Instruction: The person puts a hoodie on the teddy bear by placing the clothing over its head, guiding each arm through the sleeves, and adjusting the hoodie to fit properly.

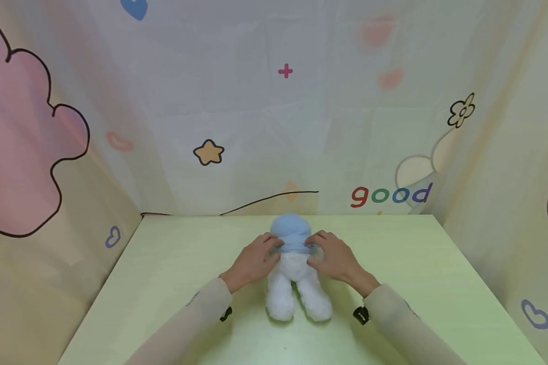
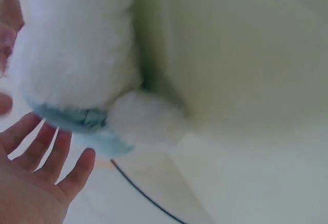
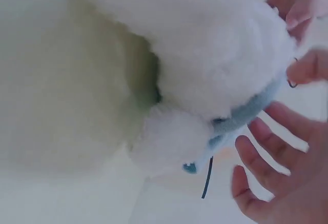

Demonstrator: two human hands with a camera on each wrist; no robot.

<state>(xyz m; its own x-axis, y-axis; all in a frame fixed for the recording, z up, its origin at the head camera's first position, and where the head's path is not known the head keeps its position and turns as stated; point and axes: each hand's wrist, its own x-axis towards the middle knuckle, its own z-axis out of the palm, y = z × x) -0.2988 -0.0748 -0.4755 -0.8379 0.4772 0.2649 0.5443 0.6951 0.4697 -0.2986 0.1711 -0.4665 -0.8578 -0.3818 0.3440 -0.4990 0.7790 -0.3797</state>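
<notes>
A white plush toy [image 1: 295, 267] lies on the table with its two legs toward me. Light blue cloth [image 1: 290, 229] covers its upper end, so the head is hidden; one edge crosses the upper body. My left hand [image 1: 255, 257] touches the left side of that cloth with its fingertips, thumb apart beside the white body. On the opposite side, my right hand [image 1: 339, 258] rests its fingertips on the cloth. Both wrist views show spread, slightly bent fingers along the blue edge [image 2: 72, 119], and a rounded white limb [image 3: 169, 139] below it.
The pale green table [image 1: 178, 263] extends around the toy. Printed curtains [image 1: 255, 111] hang behind it and at both sides, with the back one meeting the table's far edge. A dark strap piece [image 1: 361, 315] hangs at my right wrist.
</notes>
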